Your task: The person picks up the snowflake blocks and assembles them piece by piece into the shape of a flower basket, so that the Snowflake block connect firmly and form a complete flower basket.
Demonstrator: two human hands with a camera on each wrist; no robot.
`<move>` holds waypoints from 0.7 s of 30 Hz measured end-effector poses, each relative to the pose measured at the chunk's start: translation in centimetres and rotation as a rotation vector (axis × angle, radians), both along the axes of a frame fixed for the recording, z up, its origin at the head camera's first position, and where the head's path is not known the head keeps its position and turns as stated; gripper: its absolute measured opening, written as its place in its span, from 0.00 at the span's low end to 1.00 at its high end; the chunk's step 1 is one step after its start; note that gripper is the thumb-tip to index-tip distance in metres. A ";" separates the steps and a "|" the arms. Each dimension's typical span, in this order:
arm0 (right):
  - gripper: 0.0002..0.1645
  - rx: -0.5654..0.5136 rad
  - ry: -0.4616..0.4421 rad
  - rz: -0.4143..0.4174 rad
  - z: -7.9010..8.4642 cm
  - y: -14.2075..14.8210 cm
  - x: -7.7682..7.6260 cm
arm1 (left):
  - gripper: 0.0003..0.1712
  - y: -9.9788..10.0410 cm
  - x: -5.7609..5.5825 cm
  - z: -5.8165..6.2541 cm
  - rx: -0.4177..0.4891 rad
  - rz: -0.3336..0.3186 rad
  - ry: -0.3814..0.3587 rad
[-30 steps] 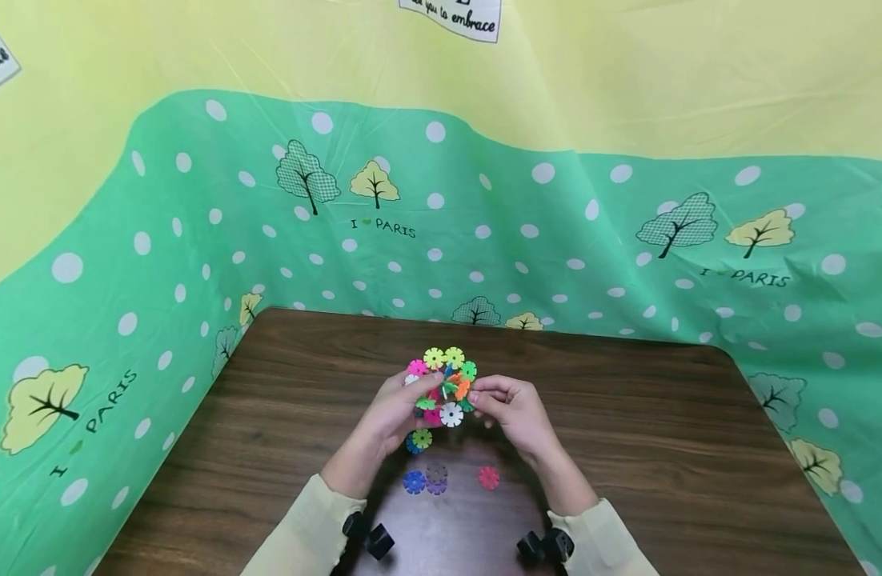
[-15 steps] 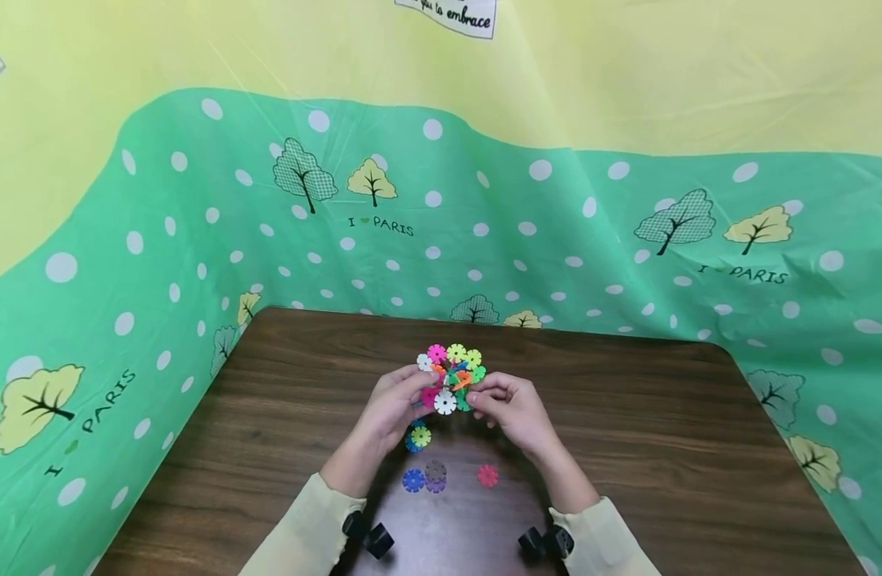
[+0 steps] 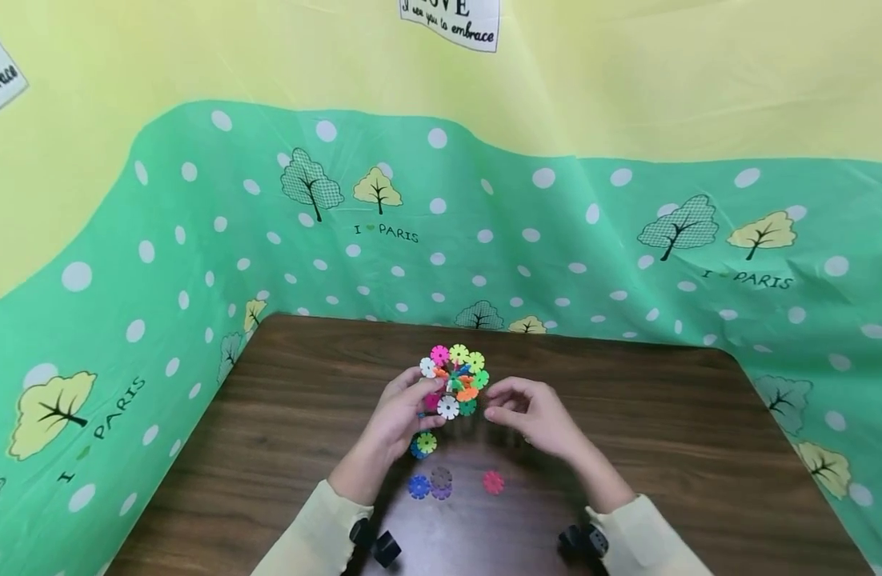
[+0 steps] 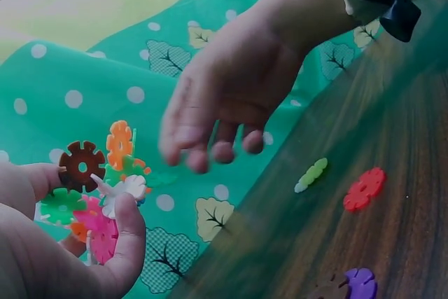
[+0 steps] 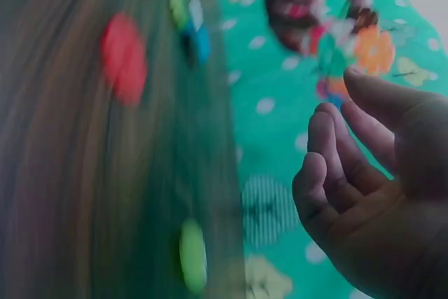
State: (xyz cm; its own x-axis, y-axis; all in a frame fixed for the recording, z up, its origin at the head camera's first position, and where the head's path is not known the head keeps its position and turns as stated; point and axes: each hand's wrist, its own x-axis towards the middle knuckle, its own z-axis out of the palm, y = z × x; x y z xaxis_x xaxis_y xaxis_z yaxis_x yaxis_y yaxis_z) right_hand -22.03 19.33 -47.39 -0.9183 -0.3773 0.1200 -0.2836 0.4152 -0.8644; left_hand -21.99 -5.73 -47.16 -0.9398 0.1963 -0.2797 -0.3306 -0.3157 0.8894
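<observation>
My left hand [image 3: 401, 412] grips a round cluster of interlocked plastic snowflake discs [image 3: 448, 408], raised above the table. Pink, yellow, green, orange and white discs show in it, and in the left wrist view a brown disc [image 4: 82, 166] sits by the fingers. Just right of the cluster is my right hand [image 3: 538, 416], apart from it, fingers loosely bent with nothing between them. The right wrist view, though blurred, shows a gap between thumb and fingers. Part of the cluster is hidden behind the left fingers.
Loose discs lie on the dark wooden table [image 3: 664, 456]: a red one [image 3: 494, 482], a blue one [image 3: 418, 486], a brown one [image 3: 441, 478] over a purple one, and a yellow-green one [image 3: 426, 442] by the left hand. Another lime green disc [image 4: 311, 175] lies beyond the red one.
The left hand has turned and slightly raised the cluster. The right fingers, earlier at the cluster's right edge, have come away from it and moved right.
</observation>
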 end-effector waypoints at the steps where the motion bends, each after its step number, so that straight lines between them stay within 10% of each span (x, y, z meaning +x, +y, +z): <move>1: 0.16 0.041 0.017 0.001 0.1 0.8 0.0 | 0.24 0.0 0.0 0.1 -0.005 0.001 0.001; 10: 0.13 0.393 0.043 -0.015 -1.2 6.0 -0.2 | 0.24 -0.6 0.1 0.8 -0.001 -0.015 0.012; 21: 0.14 0.532 0.105 -0.056 -2.9 6.0 -0.5 | 0.21 -0.4 0.2 0.7 0.016 -0.020 0.005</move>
